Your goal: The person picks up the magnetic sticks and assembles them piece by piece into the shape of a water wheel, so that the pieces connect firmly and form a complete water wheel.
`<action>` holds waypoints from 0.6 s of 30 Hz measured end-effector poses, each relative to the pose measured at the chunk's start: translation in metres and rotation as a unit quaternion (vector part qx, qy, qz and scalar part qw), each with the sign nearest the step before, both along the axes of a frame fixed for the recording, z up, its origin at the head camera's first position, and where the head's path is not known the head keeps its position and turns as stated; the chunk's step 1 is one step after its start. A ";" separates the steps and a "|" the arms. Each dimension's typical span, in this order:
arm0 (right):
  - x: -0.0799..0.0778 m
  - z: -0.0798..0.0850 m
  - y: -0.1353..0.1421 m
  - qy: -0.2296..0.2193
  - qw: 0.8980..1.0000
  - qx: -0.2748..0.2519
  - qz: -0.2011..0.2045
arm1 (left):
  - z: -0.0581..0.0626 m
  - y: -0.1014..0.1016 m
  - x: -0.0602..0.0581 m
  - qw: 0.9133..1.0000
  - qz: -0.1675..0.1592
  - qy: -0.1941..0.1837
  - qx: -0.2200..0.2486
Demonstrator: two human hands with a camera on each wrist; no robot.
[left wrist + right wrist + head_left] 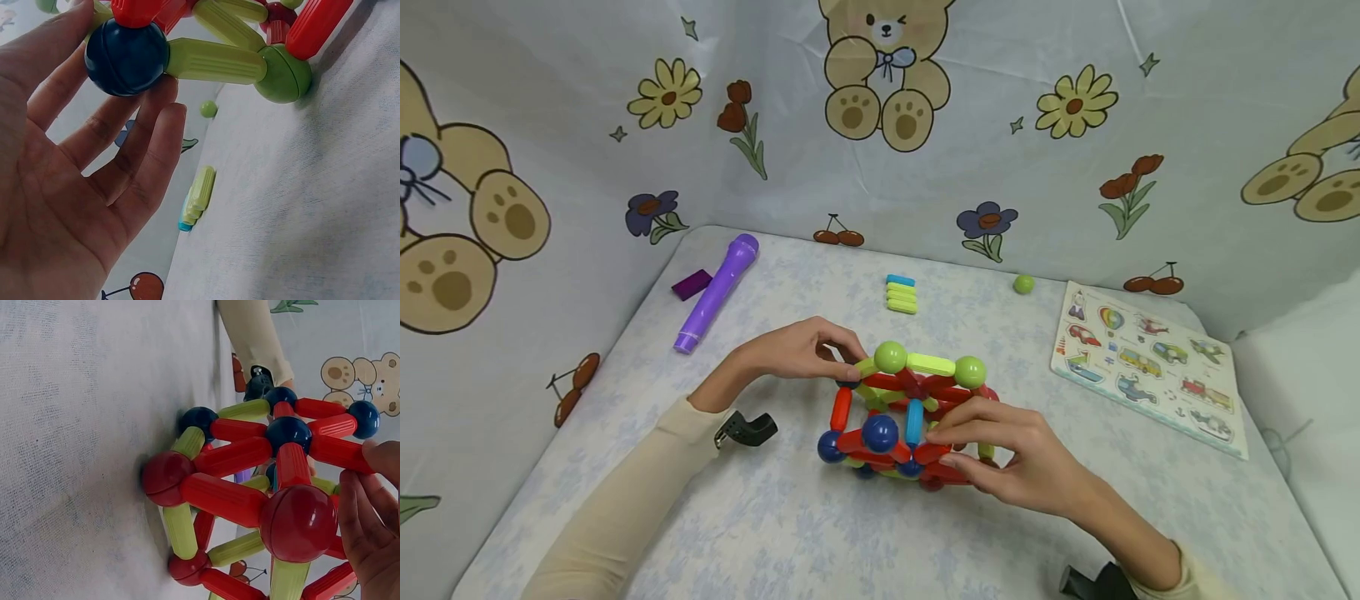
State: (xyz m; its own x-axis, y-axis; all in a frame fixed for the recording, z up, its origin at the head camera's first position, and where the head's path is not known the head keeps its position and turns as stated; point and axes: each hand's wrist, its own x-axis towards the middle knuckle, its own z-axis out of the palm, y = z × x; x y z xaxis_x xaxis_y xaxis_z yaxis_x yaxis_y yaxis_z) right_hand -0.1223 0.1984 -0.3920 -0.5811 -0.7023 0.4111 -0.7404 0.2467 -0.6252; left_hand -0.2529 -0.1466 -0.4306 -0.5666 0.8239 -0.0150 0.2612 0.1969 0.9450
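A frame of magnetic building sticks and balls (917,385) stands on the table between both hands, in red, yellow-green, blue and dark red. At its back left corner my left hand (801,350) pinches a yellow-green stick beside a dark blue ball (127,57); other fingers reach under that ball. My right hand (1015,450) is at the front right, thumb and fingertips pinching a red stick (340,453) that runs from a blue ball (289,436). Close to those fingertips a light blue stick (913,422) rises. Two green balls (891,357) sit along the top back.
Behind the frame lie several loose sticks (901,296) in a row and a green ball (1023,284). A purple toy microphone (718,292) and a dark purple piece (692,285) lie at the back left. A vehicle picture board (1150,367) is at the right.
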 end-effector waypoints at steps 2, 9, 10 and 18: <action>0.001 0.000 0.000 -0.003 1.000 0.001 0.000 | 0.000 0.000 0.000 1.000 -0.001 -0.003 0.002; -0.014 0.013 0.003 0.051 0.996 -0.067 0.013 | 0.001 -0.002 0.002 1.000 0.000 -0.005 0.004; -0.021 0.016 0.005 0.055 0.994 -0.090 0.014 | 0.001 -0.002 0.002 1.000 0.000 -0.004 0.003; -0.102 0.024 0.012 0.017 0.989 -0.091 -0.117 | 0.003 -0.004 0.002 1.000 -0.001 0.008 -0.012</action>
State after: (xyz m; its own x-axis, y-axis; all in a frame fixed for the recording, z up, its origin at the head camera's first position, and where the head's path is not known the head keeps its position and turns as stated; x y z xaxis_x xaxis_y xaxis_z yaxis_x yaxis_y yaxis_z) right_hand -0.2240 0.2104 -0.3684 -0.7019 -0.4629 0.5413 -0.6985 0.2988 -0.6502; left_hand -0.2507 -0.1503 -0.4275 -0.5659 0.8241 -0.0254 0.2770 0.2190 0.9356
